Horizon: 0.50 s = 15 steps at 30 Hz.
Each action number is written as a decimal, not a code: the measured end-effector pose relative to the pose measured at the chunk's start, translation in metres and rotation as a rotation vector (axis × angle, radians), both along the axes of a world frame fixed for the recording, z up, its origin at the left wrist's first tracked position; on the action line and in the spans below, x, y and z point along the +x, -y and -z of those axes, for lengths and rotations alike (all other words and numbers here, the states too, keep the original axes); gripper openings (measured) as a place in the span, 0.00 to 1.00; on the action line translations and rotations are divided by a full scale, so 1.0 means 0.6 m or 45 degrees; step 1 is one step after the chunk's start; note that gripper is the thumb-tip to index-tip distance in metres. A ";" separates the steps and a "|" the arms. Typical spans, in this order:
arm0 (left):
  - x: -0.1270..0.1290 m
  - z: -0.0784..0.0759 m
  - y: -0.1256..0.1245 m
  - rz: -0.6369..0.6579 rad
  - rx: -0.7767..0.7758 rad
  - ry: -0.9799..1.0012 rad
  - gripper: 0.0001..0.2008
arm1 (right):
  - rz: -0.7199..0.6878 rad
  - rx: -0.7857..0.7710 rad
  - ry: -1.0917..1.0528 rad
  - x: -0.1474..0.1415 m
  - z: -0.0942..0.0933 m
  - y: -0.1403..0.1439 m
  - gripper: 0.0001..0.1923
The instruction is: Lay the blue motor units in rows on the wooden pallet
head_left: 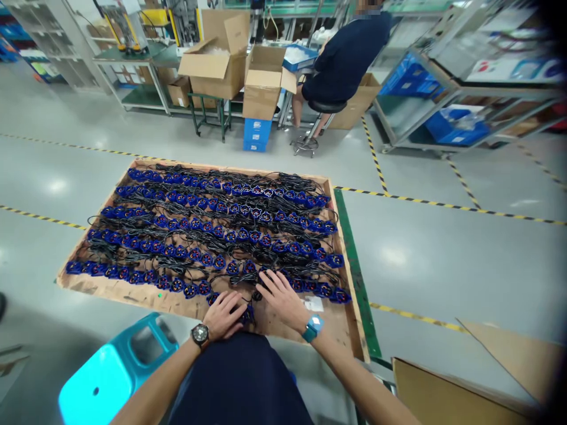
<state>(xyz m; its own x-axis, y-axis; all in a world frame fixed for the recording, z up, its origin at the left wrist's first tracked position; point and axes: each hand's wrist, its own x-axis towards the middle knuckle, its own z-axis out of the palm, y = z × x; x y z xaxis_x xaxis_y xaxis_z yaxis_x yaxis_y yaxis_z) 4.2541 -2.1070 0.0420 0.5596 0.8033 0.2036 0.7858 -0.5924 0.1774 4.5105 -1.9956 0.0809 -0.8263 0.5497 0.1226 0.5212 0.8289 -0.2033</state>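
Rows of round blue sockets (pixel 207 260) with black cables (pixel 177 236) coiled between them fill a shallow wooden tray (pixel 110 290). At the tray's near edge, my left hand (pixel 225 316) lies over a blue socket, fingers stretched forward and its thumb side partly hidden. Close to its fingertips is another dark blue piece (pixel 248 314) with some cable. My right hand (pixel 283 300) reaches onto the nearest row, its fingers spread over sockets and cable. What lies under its palm is hidden. A small white paper (pixel 313 303) sits just right of this hand.
A turquoise stool (pixel 110 372) stands at the lower left. Cardboard sheets (pixel 469 389) are at the lower right. Beyond the tray are open cardboard boxes (pixel 264 88), blue crates (pixel 257 134), a seated person (pixel 349 56) and a metal cart (pixel 425 112).
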 end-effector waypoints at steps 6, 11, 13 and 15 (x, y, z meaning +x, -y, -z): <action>0.004 -0.001 0.004 -0.059 0.014 0.105 0.24 | -0.101 0.069 0.059 -0.016 -0.008 -0.044 0.14; 0.010 0.006 0.007 -0.101 0.009 0.160 0.23 | -0.143 0.039 0.045 0.002 -0.025 -0.051 0.18; 0.012 0.008 0.007 -0.122 0.001 0.177 0.23 | -0.138 0.019 0.013 0.011 -0.029 -0.054 0.21; 0.014 0.010 0.007 -0.144 0.002 0.199 0.23 | -0.132 0.025 -0.020 0.018 -0.026 -0.060 0.22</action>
<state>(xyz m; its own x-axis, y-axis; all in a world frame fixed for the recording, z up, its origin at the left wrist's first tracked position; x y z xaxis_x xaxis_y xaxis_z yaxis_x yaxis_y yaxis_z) 4.2625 -2.1112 0.0363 0.4270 0.8590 0.2825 0.8105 -0.5021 0.3017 4.5216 -1.9599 0.0964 -0.8765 0.4588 0.1460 0.4293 0.8820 -0.1941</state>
